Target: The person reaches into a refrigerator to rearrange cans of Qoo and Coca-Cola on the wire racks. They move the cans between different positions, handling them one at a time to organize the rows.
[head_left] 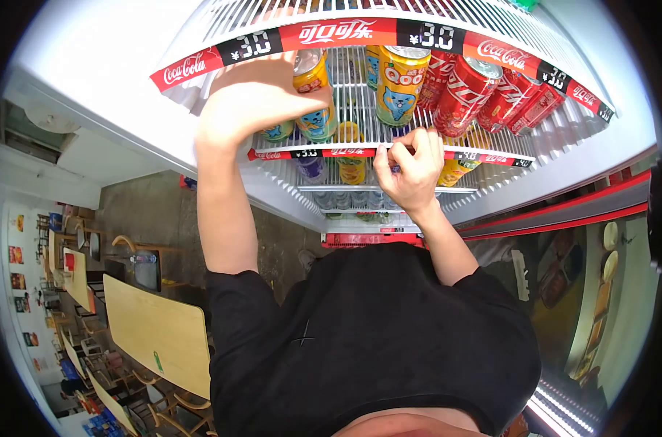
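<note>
Two hands: both bare, reaching into an upright fridge (pixel 120 109) with wire shelves.
Left hand (pixel 251 98): thumb laid across the front of a yellow can (pixel 314 76); the other fingers are partly hidden, so I cannot tell whether they close on it.
Yellow can: at the left of the can shelf, near its front edge, printed with a blue figure; whether its foot bears on the wires, I cannot tell.
Right hand (pixel 412 164): fingers curled in, at the shelf's price strip (pixel 347 153), below the middle can; cannot tell whether it grips anything.
Can shelf: green foot of another can (pixel 278 132) showing below the left hand; middle can (pixel 401 87), yellow, marked Qoo, upright, one more behind it; red cans (pixel 468 95) grouped to the right.
Upper shelf: over the cans, its front strip (pixel 336 31) red and black, priced 3.0.
Lower shelf: purple drink (pixel 311 170) at left, yellow drink (pixel 351 169) beside it, another yellow one (pixel 458 171) to the right of the right hand.
Further down: a row of clear containers (pixel 343 199), contents too small to read.
</note>
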The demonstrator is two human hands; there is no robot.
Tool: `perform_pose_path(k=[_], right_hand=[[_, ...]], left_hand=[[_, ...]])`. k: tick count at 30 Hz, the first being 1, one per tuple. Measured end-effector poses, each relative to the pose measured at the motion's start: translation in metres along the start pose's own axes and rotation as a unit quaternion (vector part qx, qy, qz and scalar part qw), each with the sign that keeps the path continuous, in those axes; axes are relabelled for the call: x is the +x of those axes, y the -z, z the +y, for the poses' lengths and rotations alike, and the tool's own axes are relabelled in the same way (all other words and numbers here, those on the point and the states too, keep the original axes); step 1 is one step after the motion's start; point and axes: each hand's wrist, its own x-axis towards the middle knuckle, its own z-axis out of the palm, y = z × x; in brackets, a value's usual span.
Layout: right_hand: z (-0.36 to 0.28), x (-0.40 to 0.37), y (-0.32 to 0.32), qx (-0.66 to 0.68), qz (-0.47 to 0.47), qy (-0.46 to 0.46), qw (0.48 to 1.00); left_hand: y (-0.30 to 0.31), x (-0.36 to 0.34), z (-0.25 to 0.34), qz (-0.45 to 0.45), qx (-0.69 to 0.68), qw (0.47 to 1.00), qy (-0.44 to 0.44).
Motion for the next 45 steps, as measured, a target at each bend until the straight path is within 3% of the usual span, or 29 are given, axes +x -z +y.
perform_pose_path(k=[1,3,5,11,12,15,21,30,37,43,45], right_hand=[[0.000,0.000,0.000,0.002,-0.001,0.002,1.000],[0.001,0.000,0.001,0.004,-0.001,0.005,1.000],[0.002,0.000,0.001,0.008,0.000,0.005,1.000],[0.001,-0.001,0.001,0.009,-0.003,0.004,1.000],[0.001,0.000,0.001,0.007,-0.003,0.004,1.000],[0.001,-0.001,0.000,0.006,0.002,0.000,1.000],[0.002,-0.001,-0.004,0.000,0.010,0.005,1.000],[0.003,-0.002,-0.002,0.007,0.002,0.001,1.000],[0.002,-0.002,-0.001,0.000,-0.002,0.001,1.000],[0.001,-0.002,0.002,0.001,-0.014,-0.010,1.000],[-0.001,-0.001,0.002,0.000,-0.015,-0.009,1.000]], left_hand=[[-0.004,-0.003,-0.009,0.021,-0.017,0.998,-0.060],[-0.001,-0.003,-0.013,-0.033,-0.042,0.996,-0.065],[0.038,-0.002,0.014,-0.183,-0.059,0.980,0.048],[-0.011,0.032,-0.045,-0.129,-0.083,0.987,0.050],[-0.002,0.025,-0.021,-0.081,-0.255,0.955,0.129],[-0.044,0.052,-0.065,0.038,-0.277,0.960,0.004],[-0.039,0.058,-0.054,0.128,-0.172,0.969,-0.124],[-0.035,0.057,-0.046,0.232,0.036,0.946,-0.223],[-0.038,0.055,-0.047,0.293,0.150,0.909,-0.257],[-0.036,0.047,-0.044,0.263,0.217,0.911,-0.234],[-0.047,0.049,-0.054,0.253,0.174,0.926,-0.222]])
